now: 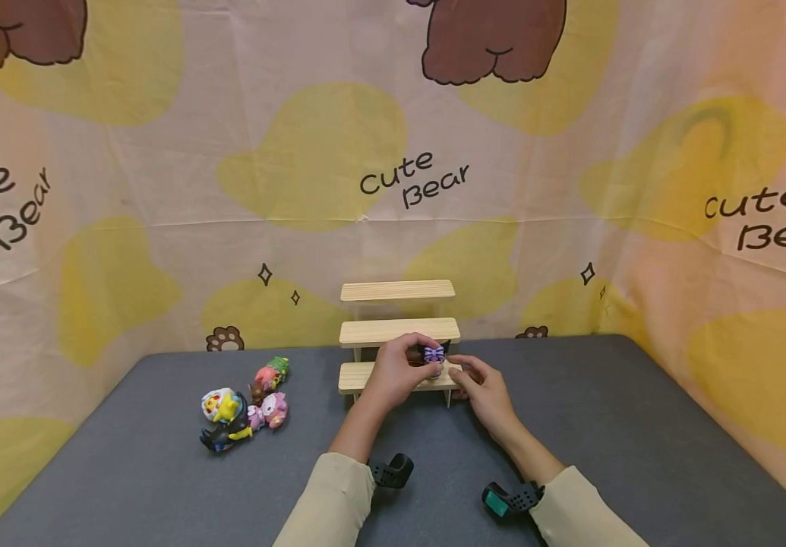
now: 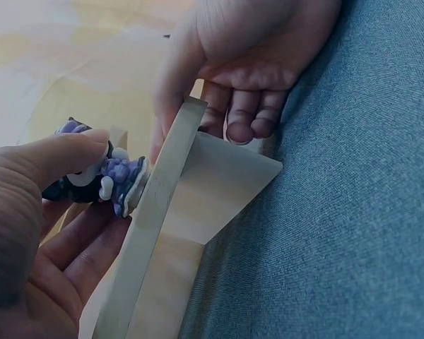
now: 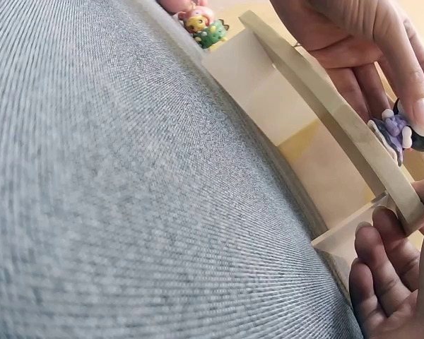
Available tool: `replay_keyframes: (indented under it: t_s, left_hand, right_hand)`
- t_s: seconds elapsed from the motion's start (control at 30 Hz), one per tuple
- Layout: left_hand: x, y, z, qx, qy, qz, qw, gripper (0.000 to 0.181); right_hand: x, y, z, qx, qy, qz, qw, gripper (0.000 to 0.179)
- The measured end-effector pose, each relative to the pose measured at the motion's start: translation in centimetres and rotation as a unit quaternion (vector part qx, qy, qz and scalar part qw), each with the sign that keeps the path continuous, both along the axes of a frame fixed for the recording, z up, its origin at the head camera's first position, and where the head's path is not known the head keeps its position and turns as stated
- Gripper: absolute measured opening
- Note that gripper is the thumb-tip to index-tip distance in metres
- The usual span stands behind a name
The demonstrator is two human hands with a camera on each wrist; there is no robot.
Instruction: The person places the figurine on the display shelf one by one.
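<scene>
A small figurine point(image 1: 434, 355) with a purple bow and dark head is pinched between the thumb and fingers of my left hand point(image 1: 394, 374). It stands over the right part of the lowest step of a three-tier wooden display stand point(image 1: 398, 331). In the left wrist view the figurine's point(image 2: 120, 171) base is right at the board point(image 2: 150, 212). My right hand point(image 1: 490, 393) grips the right end of that same step. Its fingers point(image 3: 381, 272) curl beneath the board in the right wrist view.
Several colourful figurines point(image 1: 269, 410) lie in a cluster on the grey tabletop point(image 1: 160, 494), left of the stand. A printed cloth backdrop point(image 1: 283, 251) hangs behind and at both sides. Dark bands point(image 1: 393, 471) circle both wrists.
</scene>
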State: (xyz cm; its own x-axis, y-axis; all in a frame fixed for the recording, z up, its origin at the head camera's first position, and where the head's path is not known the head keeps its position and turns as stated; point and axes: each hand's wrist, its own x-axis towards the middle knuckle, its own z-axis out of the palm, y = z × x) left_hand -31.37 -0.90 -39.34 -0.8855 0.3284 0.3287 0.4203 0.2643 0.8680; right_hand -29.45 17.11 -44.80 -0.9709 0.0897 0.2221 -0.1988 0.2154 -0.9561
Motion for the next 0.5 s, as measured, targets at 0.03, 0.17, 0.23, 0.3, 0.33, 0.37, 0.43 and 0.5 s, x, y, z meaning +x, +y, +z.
replay_keyframes:
  t_s: [0.03,0.17,0.23,0.3,0.33,0.37,0.43,0.5]
  left_hand:
    - [0.03,-0.01,0.03,0.0,-0.001,0.0,1.0,0.023]
    - [0.13,-0.03,0.16,-0.006,-0.001,0.003,1.0,0.023]
    - [0.17,-0.05,0.25,-0.01,-0.001,0.005,0.9999,0.024]
    - [0.21,-0.07,0.33,-0.012,0.0,0.005,0.9999,0.024]
    - [0.22,-0.08,0.37,-0.014,0.0,0.005,0.9999,0.024]
    - [0.24,-0.09,0.41,-0.015,0.0,0.004,0.9999,0.024]
    - [0.25,-0.13,0.44,-0.016,0.0,0.003,0.9999,0.025]
    - [0.25,-0.17,0.44,-0.017,-0.001,0.003,0.9998,0.025]
  right_hand:
    - [0.02,0.01,0.0,0.0,0.0,0.0,1.0,0.027]
    - [0.03,0.01,-0.03,-0.002,-0.003,0.001,1.0,0.027]
    - [0.06,0.0,0.01,-0.003,-0.004,0.002,1.0,0.028]
    - [0.09,-0.01,0.06,-0.003,-0.004,0.002,1.0,0.028]
    - [0.11,-0.03,0.1,-0.003,-0.004,0.003,1.0,0.028]
    - [0.12,-0.04,0.12,-0.002,-0.004,0.003,1.0,0.028]
    - [0.15,-0.06,0.15,-0.002,-0.004,0.002,1.0,0.028]
    - [0.16,-0.06,0.13,-0.001,-0.005,0.002,1.0,0.028]
